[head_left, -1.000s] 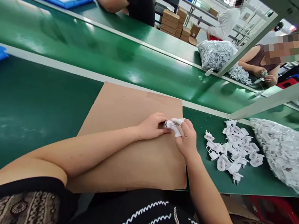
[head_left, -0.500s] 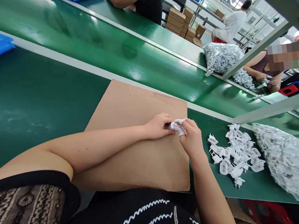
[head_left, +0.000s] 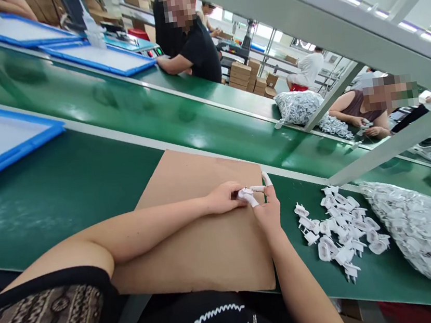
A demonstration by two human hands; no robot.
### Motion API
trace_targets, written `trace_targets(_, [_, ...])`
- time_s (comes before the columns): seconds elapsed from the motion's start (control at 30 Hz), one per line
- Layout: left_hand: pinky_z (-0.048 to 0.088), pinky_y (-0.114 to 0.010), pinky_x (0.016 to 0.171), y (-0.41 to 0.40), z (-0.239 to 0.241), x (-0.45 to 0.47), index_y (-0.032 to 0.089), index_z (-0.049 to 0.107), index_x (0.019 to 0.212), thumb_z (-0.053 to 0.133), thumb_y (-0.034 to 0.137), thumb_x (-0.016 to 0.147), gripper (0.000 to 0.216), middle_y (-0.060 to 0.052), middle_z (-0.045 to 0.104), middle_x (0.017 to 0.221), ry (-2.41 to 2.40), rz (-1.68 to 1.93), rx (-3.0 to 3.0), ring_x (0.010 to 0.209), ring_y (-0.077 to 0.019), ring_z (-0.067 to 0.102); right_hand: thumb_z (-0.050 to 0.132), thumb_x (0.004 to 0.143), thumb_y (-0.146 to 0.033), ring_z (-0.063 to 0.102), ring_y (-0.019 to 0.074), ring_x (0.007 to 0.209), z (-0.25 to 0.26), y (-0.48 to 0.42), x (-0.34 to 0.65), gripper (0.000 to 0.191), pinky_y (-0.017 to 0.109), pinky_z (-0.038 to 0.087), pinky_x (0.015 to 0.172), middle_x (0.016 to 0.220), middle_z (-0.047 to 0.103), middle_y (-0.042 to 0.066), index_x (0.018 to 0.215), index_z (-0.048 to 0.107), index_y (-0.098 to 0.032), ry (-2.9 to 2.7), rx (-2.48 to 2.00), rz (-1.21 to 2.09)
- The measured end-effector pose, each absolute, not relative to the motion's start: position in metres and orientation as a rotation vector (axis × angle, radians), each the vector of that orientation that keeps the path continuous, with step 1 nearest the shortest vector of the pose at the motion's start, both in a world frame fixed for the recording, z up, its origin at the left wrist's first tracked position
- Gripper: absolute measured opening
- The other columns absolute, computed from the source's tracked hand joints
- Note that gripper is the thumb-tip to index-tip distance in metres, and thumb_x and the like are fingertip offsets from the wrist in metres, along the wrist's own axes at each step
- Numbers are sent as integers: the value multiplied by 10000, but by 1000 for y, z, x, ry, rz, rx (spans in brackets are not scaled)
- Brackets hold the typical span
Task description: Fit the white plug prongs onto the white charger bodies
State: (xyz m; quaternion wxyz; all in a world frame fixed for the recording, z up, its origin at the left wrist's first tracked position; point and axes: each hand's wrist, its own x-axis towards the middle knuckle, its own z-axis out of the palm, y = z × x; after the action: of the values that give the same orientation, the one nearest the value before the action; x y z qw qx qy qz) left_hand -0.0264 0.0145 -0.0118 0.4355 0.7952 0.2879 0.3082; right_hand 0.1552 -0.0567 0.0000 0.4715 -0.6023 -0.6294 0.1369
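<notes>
My left hand [head_left: 225, 197] is closed, its fingertips pinching a small white plastic plug part [head_left: 244, 193] above the cardboard sheet [head_left: 210, 246]. From the other side, my right hand [head_left: 267, 210] meets the same part with thumb and index finger. White coverings wrap several of the right hand's fingertips, and another covered finger sticks up, apart from the part. Fingers hide much of the piece, so its exact shape is unclear. To the right of my right hand lies a loose pile of white plastic plug parts [head_left: 341, 224] with prongs.
A clear bag [head_left: 424, 230] full of white parts lies at the right. Blue-rimmed trays [head_left: 13, 149] are at the left and across the green belt [head_left: 196, 132]. A metal post [head_left: 386, 140] slants up at right. Co-workers sit opposite, one near another bag [head_left: 299, 106].
The camera view has tilted up, showing more of the room. My right hand's fingers have spread from a closed grip, with one finger now raised. The left hand still pinches the part.
</notes>
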Motion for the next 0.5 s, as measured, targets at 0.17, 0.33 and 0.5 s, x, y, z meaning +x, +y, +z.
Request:
trace_targets(0.17, [534,-324,868,92,-3,-40,179,743,1073,730,428,822,353,-69,756,1079,1223,910,1931,950,-248,687,643,934,-437,661,191,876,-20,-50,157,423,346,574,797,1093,684,90,1290,673,-211,-1392,-1407,450])
trace_targets(0.33, [469,-386,984,179,10,-76,197,719,1146,678,359,872,321,-109,728,1228,1802,910,1860,1150,-321,639,596,957,-368,626,173,758,-27,-40,158,238,307,526,697,898,692,49,1029,768,-220,-1574,-1378,445])
trace_targets(0.5, [419,-455,1046,205,13,-102,182,688,1186,700,343,861,363,-157,687,1312,2040,833,1715,1250,-369,579,553,988,-389,584,165,691,-23,-39,158,313,292,476,655,765,636,24,810,744,-216,-1609,-1370,384])
